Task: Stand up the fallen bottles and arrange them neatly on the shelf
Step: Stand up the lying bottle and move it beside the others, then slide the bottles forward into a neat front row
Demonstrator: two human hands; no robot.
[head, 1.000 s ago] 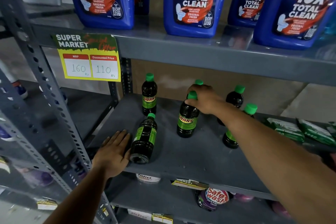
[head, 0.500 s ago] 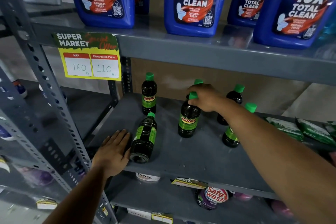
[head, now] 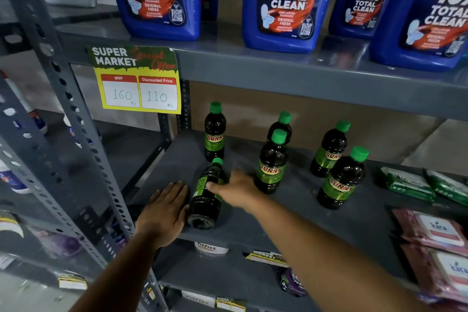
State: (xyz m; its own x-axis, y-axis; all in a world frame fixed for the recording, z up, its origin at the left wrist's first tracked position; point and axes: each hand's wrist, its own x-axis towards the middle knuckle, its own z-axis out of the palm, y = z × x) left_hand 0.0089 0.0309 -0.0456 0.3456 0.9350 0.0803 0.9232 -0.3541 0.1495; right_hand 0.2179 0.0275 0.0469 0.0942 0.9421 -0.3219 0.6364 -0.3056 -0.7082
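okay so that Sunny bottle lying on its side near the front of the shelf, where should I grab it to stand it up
Grip the fallen bottle around its labelled middle, probably coming from its right side, where the right hand is reaching. It lies with its cap toward the back and its base toward the shelf front edge, and the left hand rests flat against its left side, so lift the cap end up.

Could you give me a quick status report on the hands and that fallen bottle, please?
Left hand flat on shelf beside fallen bottle. Right hand open, reaching onto it, no grip yet. Five bottles upright; nearest one stands close right.
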